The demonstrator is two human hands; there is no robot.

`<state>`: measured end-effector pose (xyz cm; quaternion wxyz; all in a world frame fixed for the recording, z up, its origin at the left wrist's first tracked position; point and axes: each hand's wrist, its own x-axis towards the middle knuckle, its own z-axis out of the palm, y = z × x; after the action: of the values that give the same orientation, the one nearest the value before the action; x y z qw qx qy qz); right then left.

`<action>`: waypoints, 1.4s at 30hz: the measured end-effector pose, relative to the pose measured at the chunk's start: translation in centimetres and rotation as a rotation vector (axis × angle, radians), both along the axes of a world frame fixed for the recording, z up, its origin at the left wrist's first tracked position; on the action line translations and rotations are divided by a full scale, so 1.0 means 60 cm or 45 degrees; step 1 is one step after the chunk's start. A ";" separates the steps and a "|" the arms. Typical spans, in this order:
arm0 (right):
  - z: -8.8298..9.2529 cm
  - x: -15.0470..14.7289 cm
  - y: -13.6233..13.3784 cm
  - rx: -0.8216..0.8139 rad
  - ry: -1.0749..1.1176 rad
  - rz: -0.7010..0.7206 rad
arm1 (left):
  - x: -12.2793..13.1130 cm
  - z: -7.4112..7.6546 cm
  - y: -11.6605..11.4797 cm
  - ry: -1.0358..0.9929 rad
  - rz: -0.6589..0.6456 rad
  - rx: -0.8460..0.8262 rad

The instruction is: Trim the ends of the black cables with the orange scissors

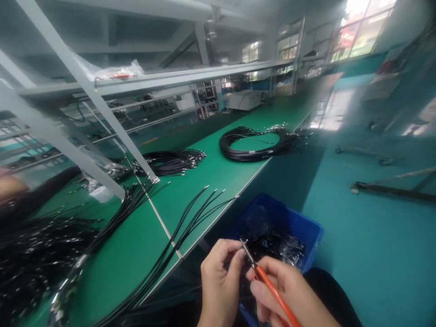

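My right hand is closed around an orange-handled tool with a slim dark metal tip. The tool is seen edge-on, so its exact kind is unclear. My left hand is closed in a pinch, thumb and index finger meeting right at the tool's tip. A tiny light-coloured piece shows there, too small to name. Both hands are in front of a blue bin that holds dark parts and clear plastic. Left of them, a few black cables with metal ends run over the table edge.
On the green table lie a coiled cable bundle, another bundle and a large cable pile. White shelf posts rise from the table. A blurred forearm shows at far left. Wheeled stands are at right.
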<state>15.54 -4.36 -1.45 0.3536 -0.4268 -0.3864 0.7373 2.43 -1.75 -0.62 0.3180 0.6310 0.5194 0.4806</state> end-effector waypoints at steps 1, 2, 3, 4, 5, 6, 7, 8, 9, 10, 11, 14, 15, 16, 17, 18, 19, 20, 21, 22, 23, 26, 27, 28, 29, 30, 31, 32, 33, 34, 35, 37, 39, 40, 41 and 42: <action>0.001 0.000 -0.001 -0.003 -0.042 -0.003 | 0.000 0.000 0.001 0.008 0.001 0.011; 0.002 0.000 -0.002 0.000 -0.078 -0.012 | 0.000 -0.001 0.002 0.016 0.002 0.022; 0.004 0.001 -0.003 0.008 -0.108 -0.030 | 0.000 -0.001 0.003 0.024 0.004 0.036; 0.006 0.001 -0.005 0.016 -0.131 -0.048 | -0.001 0.000 0.003 0.034 0.006 0.051; 0.008 0.002 -0.006 0.023 -0.150 -0.059 | -0.001 0.000 0.004 0.045 0.005 0.066; 0.010 0.003 -0.007 0.027 -0.158 -0.062 | -0.002 0.001 0.005 0.054 0.005 0.079; 0.012 0.004 -0.007 0.027 -0.163 -0.059 | -0.003 0.002 0.005 0.063 0.005 0.090; 0.014 0.005 -0.008 0.024 -0.164 -0.049 | -0.003 0.003 0.005 0.069 0.004 0.101; 0.016 0.006 -0.008 0.022 -0.161 -0.035 | -0.004 0.005 0.004 0.073 0.003 0.109; 0.018 0.007 -0.007 0.025 -0.155 -0.022 | -0.004 0.006 0.004 0.077 0.006 0.115; 0.019 0.008 -0.007 0.029 -0.148 -0.016 | -0.004 0.008 0.003 0.081 0.011 0.120; 0.018 0.011 -0.006 0.032 -0.138 -0.010 | -0.003 0.012 0.000 0.088 0.027 0.122; 0.017 0.012 -0.006 0.033 -0.129 -0.008 | -0.002 0.013 -0.001 0.090 0.025 0.115; 0.016 0.012 -0.007 0.033 -0.113 -0.006 | -0.002 0.014 -0.002 0.091 0.018 0.107; 0.013 0.013 -0.007 0.038 -0.090 -0.003 | -0.003 0.015 -0.002 0.092 0.010 0.098; 0.011 0.013 -0.009 0.042 -0.065 0.000 | -0.003 0.016 -0.003 0.092 0.003 0.089; 0.009 0.013 -0.010 0.042 -0.043 -0.004 | -0.004 0.016 -0.003 0.093 -0.001 0.081; 0.007 0.013 -0.013 0.044 -0.032 -0.026 | -0.004 0.016 -0.003 0.097 -0.001 0.077; 0.005 0.013 -0.015 0.053 -0.040 -0.078 | -0.004 0.017 -0.004 0.105 0.007 0.078; 0.005 0.012 -0.017 0.079 -0.065 -0.174 | -0.004 0.017 -0.004 0.118 0.016 0.081; 0.005 0.011 -0.018 0.128 -0.101 -0.310 | -0.003 0.018 -0.005 0.133 0.023 0.086; 0.015 0.002 -0.014 0.334 -0.201 -0.762 | 0.004 0.020 -0.009 0.175 0.012 0.107; 0.020 -0.002 -0.011 0.378 -0.208 -0.857 | 0.008 0.020 -0.010 0.188 0.002 0.113; 0.026 -0.007 -0.006 0.404 -0.201 -0.914 | 0.011 0.020 -0.012 0.207 -0.010 0.118; 0.030 -0.012 -0.001 0.413 -0.188 -0.936 | 0.014 0.020 -0.014 0.229 -0.019 0.128; 0.034 -0.016 0.004 0.409 -0.172 -0.943 | 0.017 0.019 -0.015 0.252 -0.023 0.140; 0.036 -0.020 0.009 0.403 -0.158 -0.942 | 0.020 0.017 -0.016 0.270 -0.025 0.156; 0.036 -0.023 0.012 0.397 -0.149 -0.941 | 0.021 0.016 -0.017 0.280 -0.025 0.170; 0.035 -0.025 0.014 0.389 -0.145 -0.940 | 0.022 0.014 -0.018 0.280 -0.023 0.181; 0.033 -0.027 0.015 0.377 -0.141 -0.942 | 0.022 0.012 -0.019 0.272 -0.019 0.185; 0.030 -0.028 0.015 0.366 -0.138 -0.950 | 0.022 0.011 -0.019 0.260 -0.014 0.182; 0.023 -0.030 0.011 0.366 -0.133 -0.971 | 0.020 0.011 -0.019 0.241 -0.006 0.160; 0.016 -0.032 0.007 0.391 -0.154 -0.989 | 0.017 0.013 -0.018 0.243 -0.005 0.129; 0.014 -0.033 0.006 0.414 -0.179 -0.992 | 0.017 0.015 -0.017 0.251 -0.005 0.117; 0.012 -0.034 0.005 0.437 -0.215 -0.993 | 0.016 0.016 -0.016 0.266 -0.008 0.108; 0.011 -0.035 0.005 0.459 -0.252 -0.995 | 0.016 0.017 -0.016 0.286 -0.009 0.105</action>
<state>13.44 -4.07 -0.80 0.6359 -0.5409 -0.3506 0.4245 3.39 -2.72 0.39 0.2331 0.6953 0.5293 0.4266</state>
